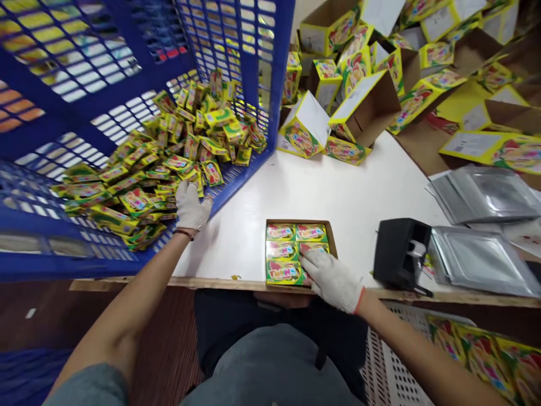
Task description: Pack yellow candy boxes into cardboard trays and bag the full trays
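My left hand [192, 207], in a white knit glove, is at the front edge of a heap of small yellow-green packs [169, 163] inside a blue plastic crate. Its thumb stands apart from the fingers, and I see no pack held between them. My right hand [336, 280], gloved the same way, lies with fingers stretched over the right side of an open carton [333, 248]. Several small packs sit flat in it in two columns, such as the printed pack [284, 272] at front left. The hand hides the carton's front right corner.
The blue crate [236, 189] lies tipped open toward the white table [236, 242]. Empty yellow display cartons [363, 107] pile up at the back right. A black tape dispenser [397, 254] and stacks of silvery sheets [482, 259] stand at right. Below is a white perforated crate [397, 349].
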`<move>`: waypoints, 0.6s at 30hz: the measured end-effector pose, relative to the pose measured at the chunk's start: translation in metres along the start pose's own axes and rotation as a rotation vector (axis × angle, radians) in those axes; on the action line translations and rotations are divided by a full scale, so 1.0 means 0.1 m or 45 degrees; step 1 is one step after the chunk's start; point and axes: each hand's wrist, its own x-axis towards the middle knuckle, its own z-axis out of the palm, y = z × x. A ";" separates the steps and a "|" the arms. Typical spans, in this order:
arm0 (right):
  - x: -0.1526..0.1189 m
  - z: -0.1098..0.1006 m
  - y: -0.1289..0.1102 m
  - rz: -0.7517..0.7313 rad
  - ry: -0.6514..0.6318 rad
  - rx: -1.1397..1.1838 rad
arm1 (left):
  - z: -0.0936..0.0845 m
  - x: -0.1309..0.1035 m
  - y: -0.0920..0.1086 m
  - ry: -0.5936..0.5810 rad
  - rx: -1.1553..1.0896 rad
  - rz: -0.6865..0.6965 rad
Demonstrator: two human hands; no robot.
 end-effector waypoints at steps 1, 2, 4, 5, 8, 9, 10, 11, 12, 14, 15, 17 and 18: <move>-0.02 0.04 -0.01 -0.003 0.007 -0.025 | -0.01 0.10 -0.03 -0.007 0.059 -0.016; -0.02 0.07 -0.02 -0.004 0.006 -0.040 | 0.00 0.19 -0.04 -0.015 0.105 -0.031; -0.01 0.11 -0.01 -0.006 -0.013 -0.046 | 0.05 0.34 -0.06 -0.006 0.157 -0.080; 0.01 0.11 -0.01 -0.002 -0.019 -0.045 | 0.09 0.39 -0.07 0.011 0.165 -0.107; 0.04 0.09 -0.01 0.024 -0.007 -0.026 | 0.22 0.46 -0.13 0.018 0.160 -0.120; 0.05 0.08 -0.01 0.035 0.004 -0.013 | 0.25 0.44 -0.16 0.003 0.145 -0.096; 0.05 0.07 -0.02 0.043 0.014 0.001 | 0.27 0.39 -0.19 -0.016 0.132 -0.075; 0.04 0.06 -0.02 0.046 0.024 0.014 | 0.28 0.33 -0.21 -0.039 0.122 -0.053; 0.04 0.05 -0.03 0.048 0.032 0.025 | 0.28 0.26 -0.23 -0.062 0.120 -0.032; 0.03 0.05 -0.03 0.044 0.050 0.038 | 0.25 0.13 -0.25 -0.084 0.143 -0.003; 0.03 0.05 -0.03 0.041 0.060 0.042 | 0.23 0.09 -0.25 -0.081 0.173 -0.001; 0.03 0.07 -0.02 0.031 0.087 0.050 | 0.17 0.10 -0.23 -0.049 0.274 -0.001; 0.02 0.08 -0.02 0.026 0.099 0.053 | 0.14 0.15 -0.21 -0.027 0.337 -0.002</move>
